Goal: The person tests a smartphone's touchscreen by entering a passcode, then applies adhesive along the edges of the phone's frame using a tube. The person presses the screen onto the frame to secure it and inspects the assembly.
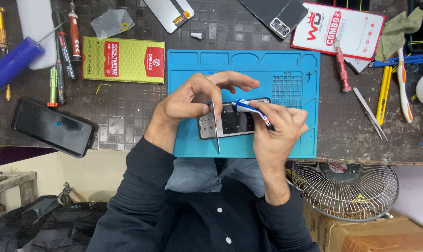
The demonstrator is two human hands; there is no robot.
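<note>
Holding a glue tube point(249, 108) in our right hand point(277, 133), we pinch tweezers point(215, 126) in our left hand point(193, 100); opened phone point(230, 122) lies between both.

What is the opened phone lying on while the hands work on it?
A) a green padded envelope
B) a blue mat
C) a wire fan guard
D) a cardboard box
B: the opened phone lies on the blue mat under both hands, while the green envelope sits off to one side on the dark bench.
</note>
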